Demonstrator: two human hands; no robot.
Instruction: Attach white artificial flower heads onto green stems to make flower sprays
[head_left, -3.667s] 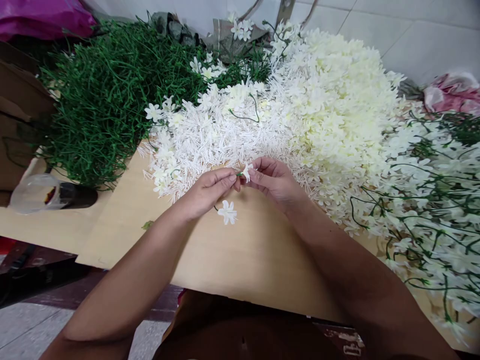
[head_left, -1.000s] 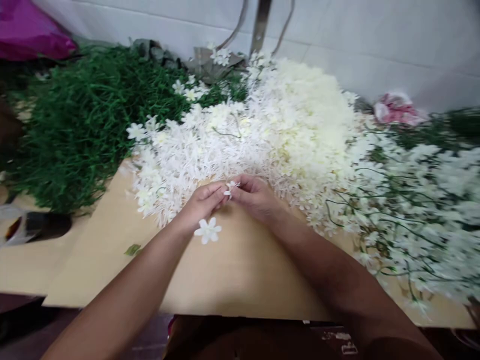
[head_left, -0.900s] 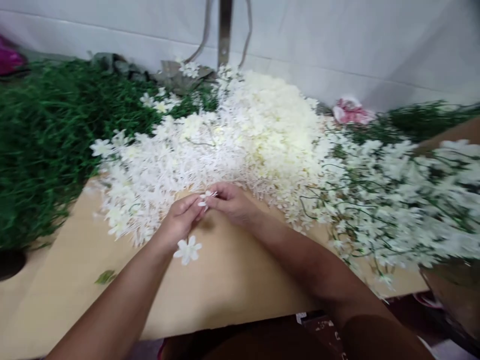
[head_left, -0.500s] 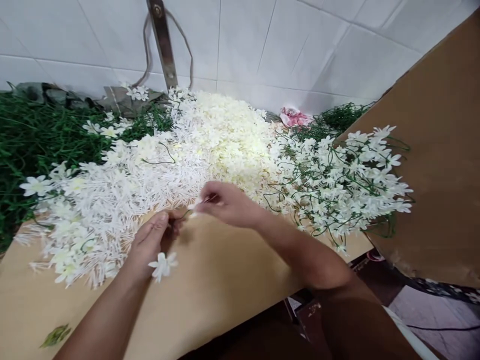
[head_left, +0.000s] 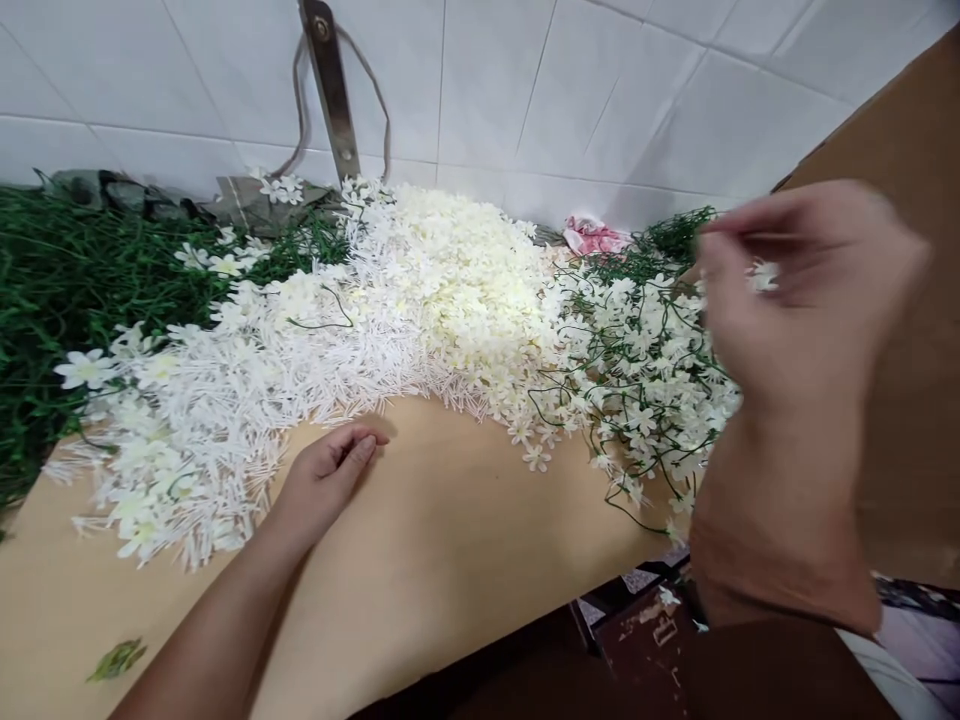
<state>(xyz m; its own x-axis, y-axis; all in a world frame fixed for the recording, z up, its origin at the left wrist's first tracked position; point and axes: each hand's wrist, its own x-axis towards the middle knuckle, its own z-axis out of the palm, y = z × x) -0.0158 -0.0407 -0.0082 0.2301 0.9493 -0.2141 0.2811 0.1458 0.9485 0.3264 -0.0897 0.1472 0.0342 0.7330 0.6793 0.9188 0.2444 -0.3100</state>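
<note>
My left hand [head_left: 330,475] rests on the tabletop with thumb and fingers closed together, and nothing shows in them. It lies just in front of a heap of white thin-stalked pieces [head_left: 322,365]. My right hand [head_left: 810,290] is raised at the right, blurred, with thumb and forefinger pinched; what they hold, if anything, I cannot make out. Beneath and behind it is a bunch of white artificial flowers on green stems [head_left: 645,370]. Cream-white flower heads [head_left: 480,280] are piled high in the middle, against the wall side.
Green artificial stems [head_left: 67,270] fill the far left. A metal bar [head_left: 330,90] with a cord leans on the tiled wall. Cardboard [head_left: 915,420] stands at the right. A red-and-white cloth [head_left: 592,236] lies at the back, a green scrap [head_left: 118,660] at the front left.
My right hand has swung from beside the left hand up and right over the stemmed flowers. The flower that hung at my left hand is gone from there. The left hand has barely moved.
</note>
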